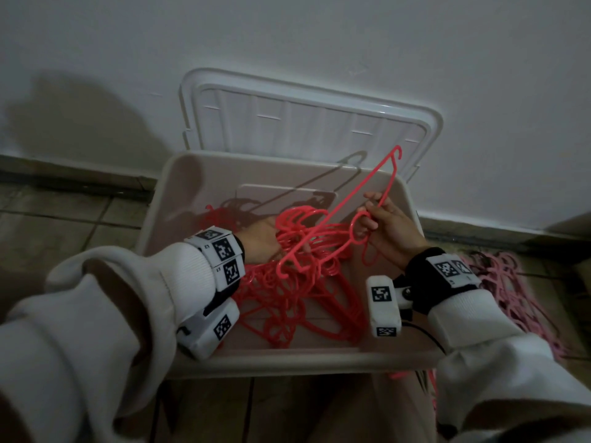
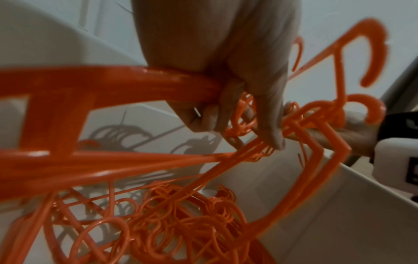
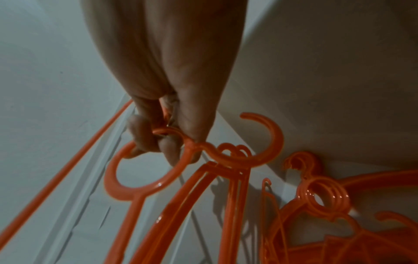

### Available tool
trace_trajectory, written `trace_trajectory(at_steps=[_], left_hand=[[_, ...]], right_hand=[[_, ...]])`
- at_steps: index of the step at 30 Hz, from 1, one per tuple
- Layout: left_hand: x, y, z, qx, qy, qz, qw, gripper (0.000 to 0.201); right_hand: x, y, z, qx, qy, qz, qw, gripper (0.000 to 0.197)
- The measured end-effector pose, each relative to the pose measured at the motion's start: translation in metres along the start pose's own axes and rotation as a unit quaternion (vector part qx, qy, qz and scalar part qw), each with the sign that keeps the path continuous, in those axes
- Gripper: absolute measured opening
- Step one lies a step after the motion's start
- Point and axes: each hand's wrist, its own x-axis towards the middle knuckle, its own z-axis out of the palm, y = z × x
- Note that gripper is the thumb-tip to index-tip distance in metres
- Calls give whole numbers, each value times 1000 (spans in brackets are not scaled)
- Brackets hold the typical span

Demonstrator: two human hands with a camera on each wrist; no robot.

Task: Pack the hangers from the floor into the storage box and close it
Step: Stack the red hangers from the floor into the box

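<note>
Right hand [image 1: 388,230] fingers clamp one red hanger [image 1: 335,225] free while left hand [image 1: 260,239] fingers grip the bundle [image 1: 287,302] inside the storage box [image 1: 166,187]

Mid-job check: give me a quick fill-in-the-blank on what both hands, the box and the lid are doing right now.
1. The right hand holds one red hanger by its ____.
2. The left hand grips a bunch of red hangers inside the ____.
3. The lid leans against the ____.
4. Pink hangers lie on the ____.

Missing: hook; storage box; wall; floor
</note>
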Motion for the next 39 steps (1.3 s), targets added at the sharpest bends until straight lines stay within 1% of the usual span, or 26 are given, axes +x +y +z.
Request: trace_trajectory(at_steps=[2,3,6,8,9,12,13,14,16,18,20,21,23,24,25,26,27,29,30,32,34,37,39], left_hand=[[1,-2,2,-8,1,8,1000,23],[2,-3,3,-32,4,-1,999,19],[2,-3,3,-118,8,-21,993,23],[2,-3,1,-144,10,-25,989,27],[2,-3,1,-140,18,-34,989,28],[3,-4,0,-131,50,-51,989,37],[4,-5,-1,-114,62,-67,989,37],[3,-5,-2,-109,75,-77,988,35],[6,-8,-4,-114,71,-58,989,32],[5,-6,-3,-101,53,-51,992,35],[7,-8,-2,-116,54,-44,991,44],[8,-9,-2,-138,67,-48,987,46],[9,-11,-3,-168,96,-63,979,40],[8,-11,-4,-170,105,-70,977,37],[8,-12,-6,-166,105,-70,978,34],[6,-9,-8,-165,96,-66,979,32],[5,-7,-10,-168,79,-57,981,30],[3,-4,-12,-172,45,-40,983,16],[1,0,-13,-165,29,-30,985,13],[-1,4,-12,-158,16,-10,987,19],[-1,4,-10,-155,-9,-5,988,8],[-2,7,-8,-126,-47,-13,991,21],[-3,7,-8,-133,-79,13,988,27]], right_hand=[[-1,-1,1,15,-3,-6,1000,26],[-1,-2,2,25,-10,-13,1000,25],[-4,-8,3,25,-39,-37,998,16],[-6,-11,1,16,-60,-37,997,9],[-7,-13,-1,12,-73,-33,997,8],[-7,-15,-14,6,-98,-5,995,31],[-7,-16,-20,10,-99,3,995,34],[-7,-15,-25,15,-100,10,995,32],[-7,-13,-28,28,-105,4,994,21],[-9,-11,-27,44,-100,-4,994,16],[-10,-11,-24,20,-89,0,996,20],[-11,-11,-23,-20,-81,14,996,22],[-12,-10,-22,-98,-56,71,991,33],[-12,-8,-23,-108,-45,94,989,42],[-12,-7,-23,-101,-33,101,989,46],[-12,-7,-23,-75,-23,90,993,41],[-12,-7,-23,-46,-5,72,996,31],[-11,-8,-25,-15,32,48,998,12],[-11,-8,-26,-22,42,41,998,12],[-12,-5,-26,-60,41,35,997,16],[-12,-2,-25,-85,38,32,995,13],[-11,1,-23,-74,53,21,996,21],[-9,1,-22,-52,64,11,997,22]])
